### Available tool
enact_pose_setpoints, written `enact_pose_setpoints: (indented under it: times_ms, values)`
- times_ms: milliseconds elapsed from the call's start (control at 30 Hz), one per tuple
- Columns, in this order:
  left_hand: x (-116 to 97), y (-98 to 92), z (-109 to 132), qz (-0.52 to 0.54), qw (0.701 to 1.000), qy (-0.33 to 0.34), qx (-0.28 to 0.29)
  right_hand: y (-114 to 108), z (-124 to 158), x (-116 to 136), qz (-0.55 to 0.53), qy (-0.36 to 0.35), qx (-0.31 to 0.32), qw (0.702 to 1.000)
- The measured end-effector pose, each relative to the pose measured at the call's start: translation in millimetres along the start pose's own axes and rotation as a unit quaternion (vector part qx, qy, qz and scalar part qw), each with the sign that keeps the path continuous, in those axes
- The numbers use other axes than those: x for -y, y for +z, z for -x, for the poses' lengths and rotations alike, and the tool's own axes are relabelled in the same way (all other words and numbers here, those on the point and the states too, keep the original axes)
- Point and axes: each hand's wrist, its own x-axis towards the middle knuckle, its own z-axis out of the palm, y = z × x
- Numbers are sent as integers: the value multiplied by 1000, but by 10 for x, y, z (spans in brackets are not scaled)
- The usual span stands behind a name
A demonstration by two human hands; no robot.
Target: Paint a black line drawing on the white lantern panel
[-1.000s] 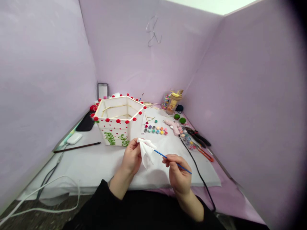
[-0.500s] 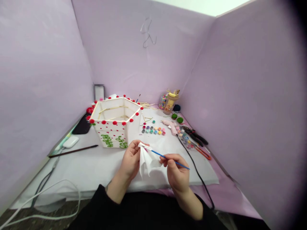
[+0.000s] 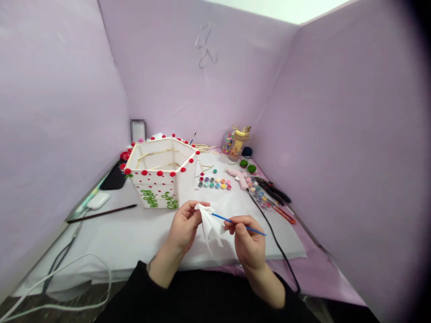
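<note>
My left hand (image 3: 183, 226) pinches a white tissue (image 3: 212, 229), whose loose folds hang down between my hands. In my right hand (image 3: 249, 242) is a thin blue paintbrush (image 3: 220, 217), held like a pen. The brush's tip end lies in the tissue by my left fingers, so its bristles are hidden. Beyond my hands sit rows of small paint pots (image 3: 212, 185) in several colours. To the left stands a white box-like lantern frame (image 3: 158, 186) with red beads along its rim, red dots and green curled vines on its front.
A pink glue gun (image 3: 239, 178) lies at the right, its black cord (image 3: 269, 229) running to the front edge. Near it are black pliers (image 3: 278, 194) and an orange cutter (image 3: 285, 215). A dark stick (image 3: 101, 214) and a white case (image 3: 98, 200) lie left.
The tissue has shifted and gathered more closely over the brush tip, its hanging folds swinging a little to the right. Both hands keep their grip, and the view has moved slightly.
</note>
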Motion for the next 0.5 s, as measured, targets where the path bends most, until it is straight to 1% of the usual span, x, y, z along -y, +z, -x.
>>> enact_pose_setpoints:
  times_ms: [200,367,500]
  values:
    - [11,-2,-27,-16,998,47,-42,-68,64,-34,38,-13,28,999]
    - [9,-64,-77,-34,996,48,-68,-146,-18,-55,69,8,-32,997]
    - [9,-79,-97,-46,994,52,-86,-246,-127,-24,114,33,-36,992]
